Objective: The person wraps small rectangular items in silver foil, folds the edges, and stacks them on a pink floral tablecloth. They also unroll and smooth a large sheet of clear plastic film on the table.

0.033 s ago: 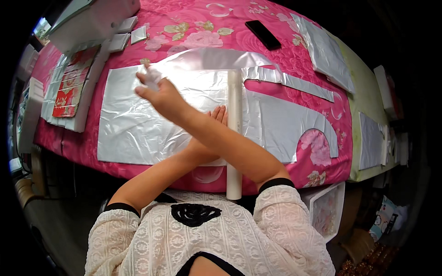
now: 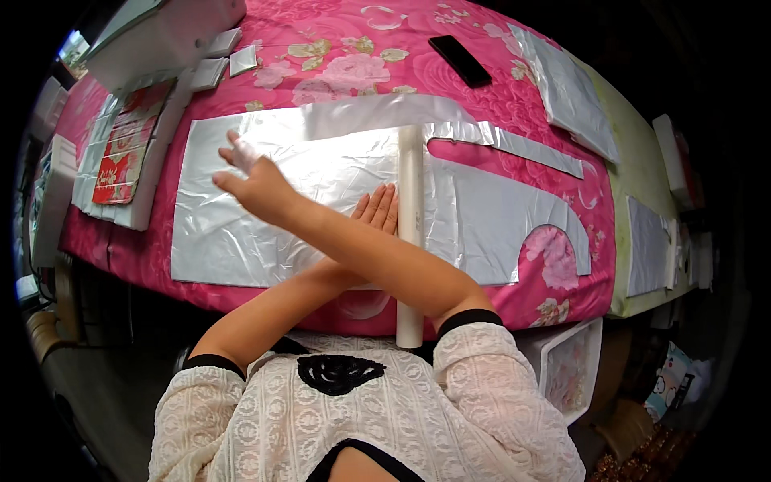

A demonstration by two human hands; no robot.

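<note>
A thin silvery-white plastic sheet (image 2: 241, 233) with curved cut-outs and long strap-like strips at its right end, like a disposable apron, lies over the table. A pale tube (image 2: 410, 241) lies across it, its near end jutting past the table edge. My left hand (image 2: 376, 210) rests flat on the sheet, fingers stretched out, close against the tube's left side. My right forearm crosses over the left one. My right hand (image 2: 259, 186) is above the sheet's left part, thumb and fingers apart; something whitish covers or lies at a finger, and I cannot make out what.
The table has a pink flowered cloth (image 2: 345, 72). A black phone (image 2: 459, 61) lies at the back. Folded silvery packs (image 2: 562, 96) lie at the right. A white bin (image 2: 152, 40) and a stack with a red wrapper (image 2: 132, 153) stand at the left. A white basket (image 2: 574, 373) sits below the table.
My right hand has moved left and nearer to me. The raised film along the sheet's far edge has sunk lower. More of my left hand's fingers shows, still beside the tube.
</note>
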